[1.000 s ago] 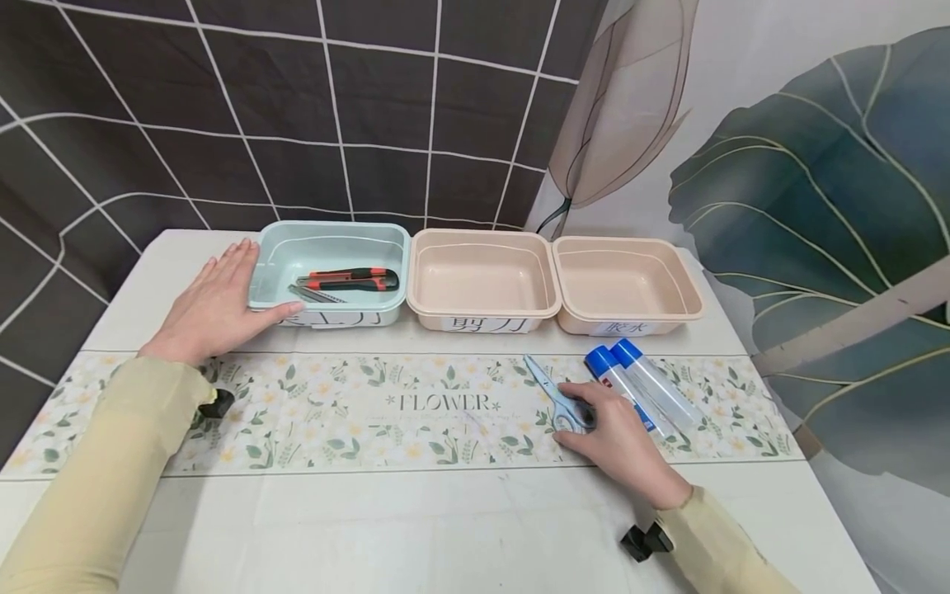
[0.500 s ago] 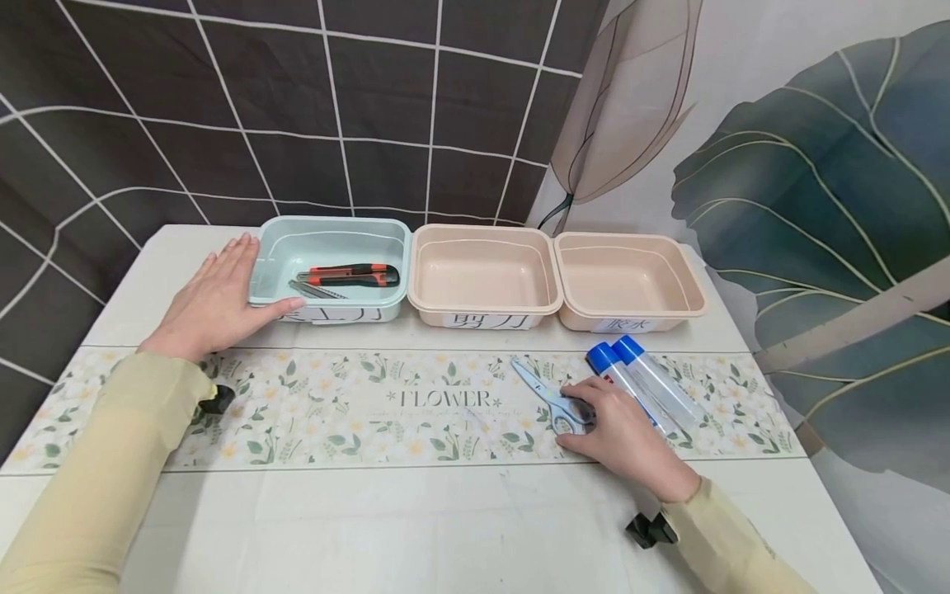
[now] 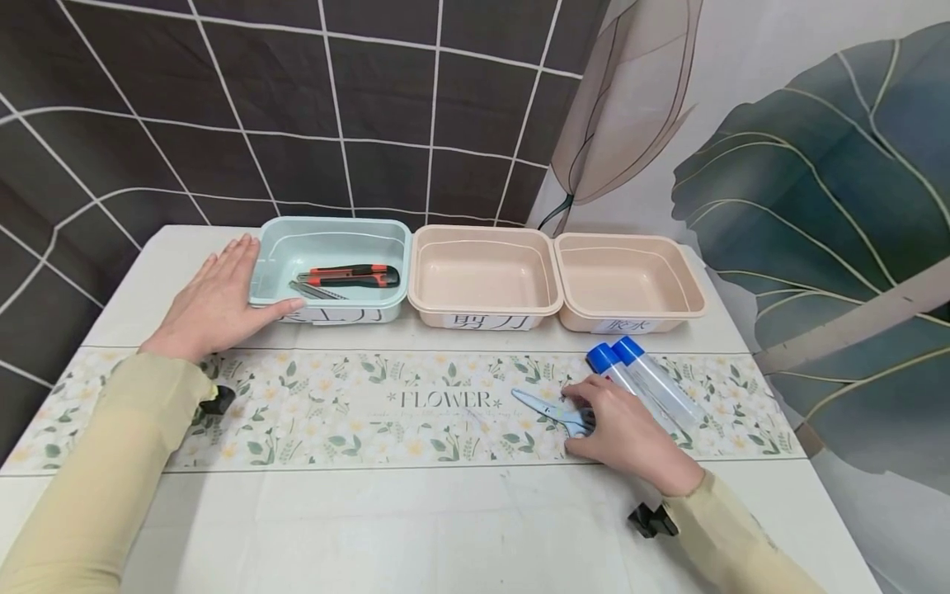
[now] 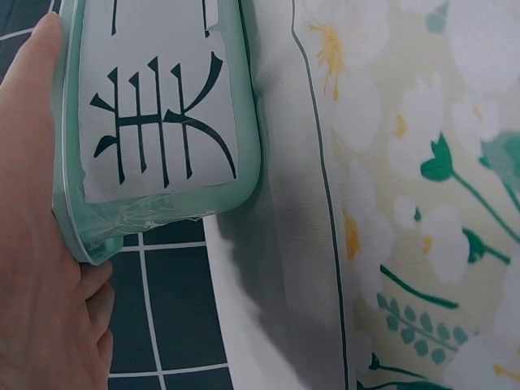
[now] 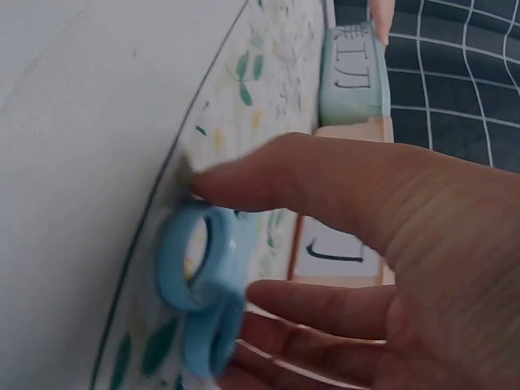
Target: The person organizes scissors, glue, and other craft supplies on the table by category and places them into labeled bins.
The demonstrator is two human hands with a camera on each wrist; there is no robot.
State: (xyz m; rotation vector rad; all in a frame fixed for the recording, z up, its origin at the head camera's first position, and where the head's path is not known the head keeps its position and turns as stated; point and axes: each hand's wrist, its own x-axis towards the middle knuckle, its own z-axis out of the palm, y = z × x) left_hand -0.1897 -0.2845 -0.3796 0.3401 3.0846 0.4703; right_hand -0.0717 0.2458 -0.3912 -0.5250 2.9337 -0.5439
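Observation:
My left hand [image 3: 211, 301] rests against the left end of the light-blue bin [image 3: 260, 289], fingers extended along its side and thumb on the front rim. Inside that bin lie a red-and-black utility knife [image 3: 352, 276] and a grey metal knife [image 3: 317, 291]. On the floral strip, my right hand [image 3: 627, 429] holds the light-blue scissors [image 3: 549, 408] by the handles, blades pointing left. In the right wrist view the thumb is at one handle loop [image 5: 166, 260] and the fingers reach the other. Two blue-capped glue tubes [image 3: 629, 351] lie beside this hand, partly hidden by it.
Two beige bins, the middle bin [image 3: 486, 318] and the right bin [image 3: 631, 313], stand in a row with the blue one at the table's [image 3: 371, 528] back. Paper labels with characters are on their fronts. A dark grid-patterned cloth [image 3: 282, 99] hangs behind.
The scissors have turned, their blades swinging from pointing away to pointing left, and the right hand has shifted slightly right. My left hand stays on the blue bin.

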